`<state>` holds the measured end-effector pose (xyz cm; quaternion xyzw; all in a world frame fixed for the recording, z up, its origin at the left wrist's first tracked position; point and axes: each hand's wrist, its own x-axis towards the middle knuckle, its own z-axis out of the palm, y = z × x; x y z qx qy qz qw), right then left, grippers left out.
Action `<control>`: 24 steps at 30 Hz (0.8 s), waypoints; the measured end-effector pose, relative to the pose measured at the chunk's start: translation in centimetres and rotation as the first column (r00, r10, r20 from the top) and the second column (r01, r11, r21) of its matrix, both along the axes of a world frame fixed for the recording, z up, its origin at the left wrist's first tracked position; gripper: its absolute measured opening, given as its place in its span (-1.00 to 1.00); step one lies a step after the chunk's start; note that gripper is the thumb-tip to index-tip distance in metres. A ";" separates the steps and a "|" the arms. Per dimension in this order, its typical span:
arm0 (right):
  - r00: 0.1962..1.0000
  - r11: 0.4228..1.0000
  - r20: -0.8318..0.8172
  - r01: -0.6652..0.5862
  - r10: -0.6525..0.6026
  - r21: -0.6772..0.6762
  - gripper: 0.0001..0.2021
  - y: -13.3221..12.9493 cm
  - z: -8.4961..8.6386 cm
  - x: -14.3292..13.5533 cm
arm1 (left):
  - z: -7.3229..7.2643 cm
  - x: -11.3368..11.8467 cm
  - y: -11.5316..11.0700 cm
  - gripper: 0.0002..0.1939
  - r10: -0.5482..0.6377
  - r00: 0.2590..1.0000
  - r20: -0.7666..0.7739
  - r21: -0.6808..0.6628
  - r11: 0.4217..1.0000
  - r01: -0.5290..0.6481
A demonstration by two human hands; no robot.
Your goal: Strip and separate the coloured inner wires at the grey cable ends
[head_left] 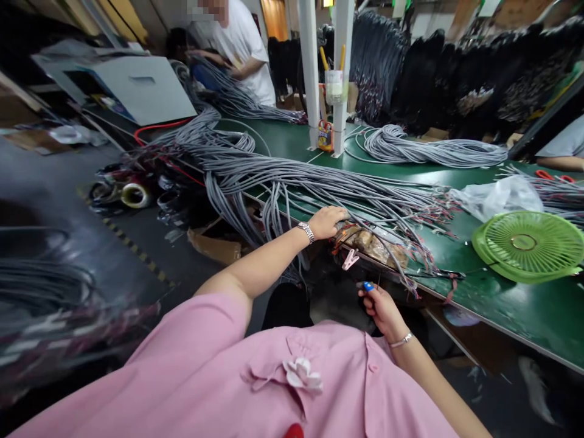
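My left hand [326, 222] reaches to the near edge of the green table [497, 304]. Its fingers are closed over a grey cable [387, 244] beside the large bundle of grey cables [314, 176], though the fingertips are partly hidden. Just below the table edge is my right hand [382, 309], closed in a pinch with a blue covering [367, 286] at the thumb tip. What it pinches is too small to make out. Between the hands, a pink clothes peg [350, 260] sits at the edge, next to a crumpled brown wrapped bundle [376, 244].
A green fan-like plastic basket [524, 242] and a clear plastic bag [502, 196] lie to the right. Coiled grey cables [424, 146] rest behind a white post [340, 115]. A white machine [141, 88] stands at left. A co-worker [249, 55] handles cables across the table.
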<state>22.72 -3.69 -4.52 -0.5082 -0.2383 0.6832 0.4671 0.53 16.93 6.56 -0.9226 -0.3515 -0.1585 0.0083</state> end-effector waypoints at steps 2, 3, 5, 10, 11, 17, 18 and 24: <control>1.000 1.000 0.004 0.000 0.000 0.004 -0.61 -0.1 -0.2 0.3 | -0.1 1.2 0.8 -0.56 -0.014 1.000 -0.016 -0.017 1.000 0.014; 1.000 1.000 0.006 0.001 -0.001 0.004 -0.60 -0.2 -0.2 0.4 | -0.2 1.7 1.2 -0.55 -0.011 1.000 -0.023 -0.031 0.999 0.010; 1.000 1.000 0.012 0.002 -0.002 0.001 -0.59 -0.2 -0.4 0.5 | -0.2 2.5 2.1 -0.51 -0.003 0.999 -0.046 -0.061 0.998 0.000; 1.000 1.000 0.009 -0.003 0.003 0.009 -0.60 -0.3 -0.3 0.8 | 0.6 3.4 3.5 -0.45 0.011 0.995 -0.103 -0.071 0.997 -0.018; 1.000 1.000 0.010 -0.003 0.003 0.013 -0.60 -0.3 -0.3 0.9 | 0.8 3.5 3.6 -0.45 0.011 0.994 -0.104 -0.074 0.997 -0.018; 0.999 1.000 0.042 0.015 -0.016 0.023 -0.64 -0.4 -0.6 1.6 | 2.1 3.7 2.9 -0.60 0.048 0.998 -0.032 -0.090 0.995 -0.051; 0.999 1.000 0.047 0.019 -0.020 0.022 -0.66 -0.4 -0.6 1.6 | 2.6 3.7 2.9 -0.62 0.097 0.995 0.013 -0.080 0.992 -0.096; 0.994 1.000 0.113 -0.002 0.000 0.021 -0.82 0.0 -0.9 1.5 | 7.8 2.6 1.4 -0.69 0.429 0.761 0.487 -0.132 0.897 -0.421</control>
